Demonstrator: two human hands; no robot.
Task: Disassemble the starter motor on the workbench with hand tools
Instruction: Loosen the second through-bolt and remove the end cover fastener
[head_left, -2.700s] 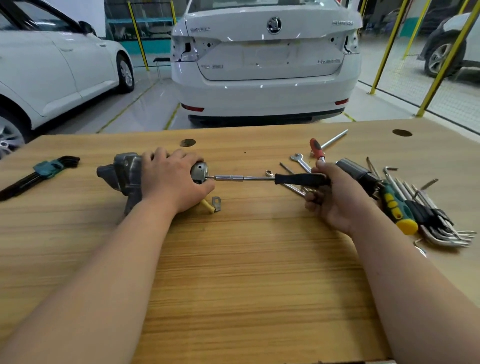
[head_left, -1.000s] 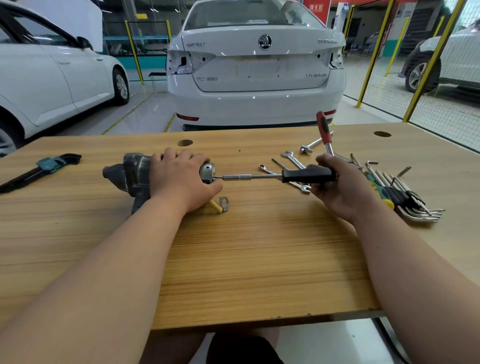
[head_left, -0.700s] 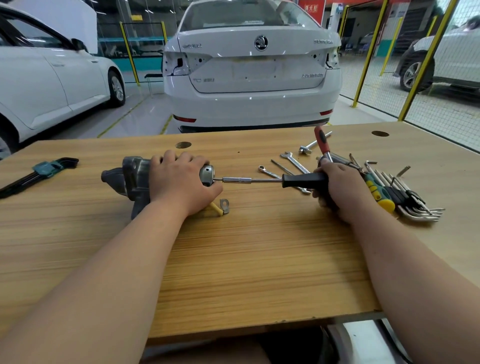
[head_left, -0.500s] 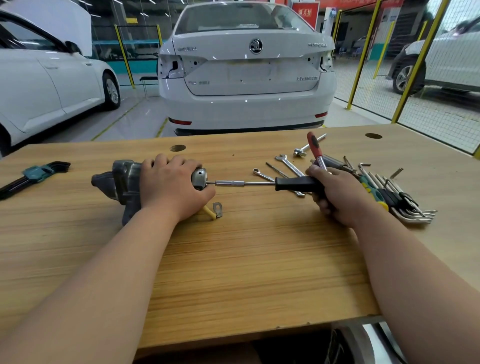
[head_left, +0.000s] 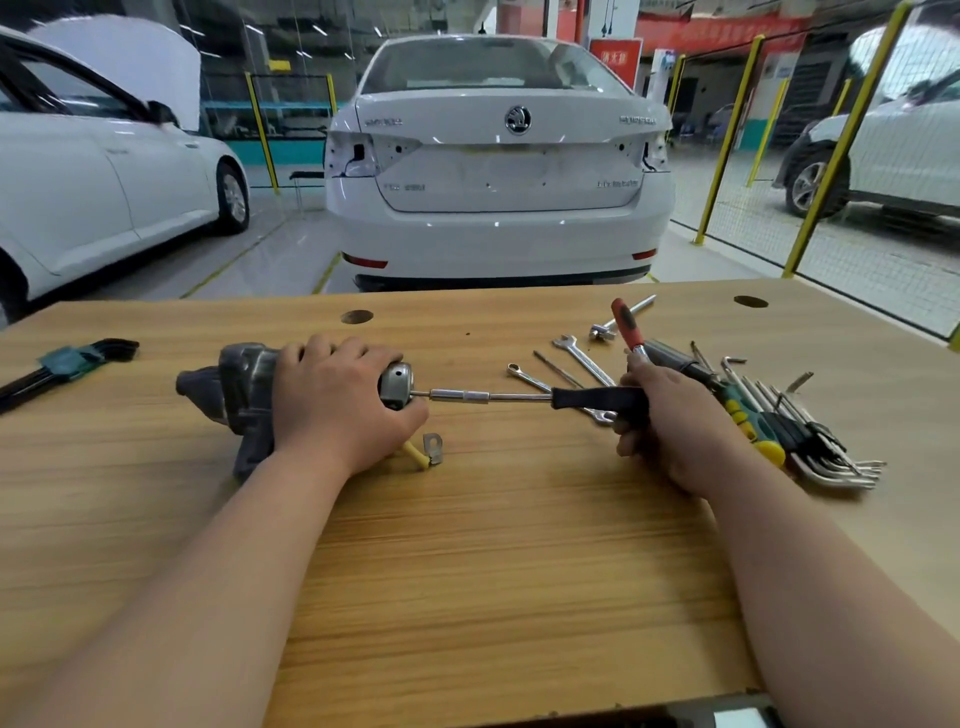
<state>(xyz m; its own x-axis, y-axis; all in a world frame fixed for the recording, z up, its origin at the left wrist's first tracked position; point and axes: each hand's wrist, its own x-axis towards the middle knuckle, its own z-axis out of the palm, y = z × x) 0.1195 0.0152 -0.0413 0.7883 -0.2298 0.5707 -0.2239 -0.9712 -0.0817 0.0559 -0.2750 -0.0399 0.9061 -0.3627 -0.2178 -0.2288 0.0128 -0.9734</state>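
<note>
1. While the wooden workbench (head_left: 467, 571) carries everything, the starter motor (head_left: 244, 384) lies on its side left of centre, nose to the left, end cap to the right.
2. Left hand (head_left: 332, 405) is clamped over the motor body, fingers curled round it and thumb by the end cap, pinning the unit to the bench. It also covers most of the housing, so what's under it can't be read.
3. Right hand (head_left: 670, 421) grips the black handle of a long driver (head_left: 592, 397), whose shaft runs level to the end cap.
4. Step in hand is prob. backing out an end-cap fastener. To do it well:
   - keep the shaft dead in line w/ the fastener
   - push in while turning
   - let the left hand resist roll, since the round body could spin or skid on smooth wood
5. Red-handled tool (head_left: 626, 319) rises behind the right hand. Can't tell if it's held too or resting on the hex keys (head_left: 810, 447).
6. Yellow lead w/ metal lug (head_left: 431, 449) pokes out below the left hand; its root is hidden.
7. Tip-to-fastener seating is too small to make out.
</note>
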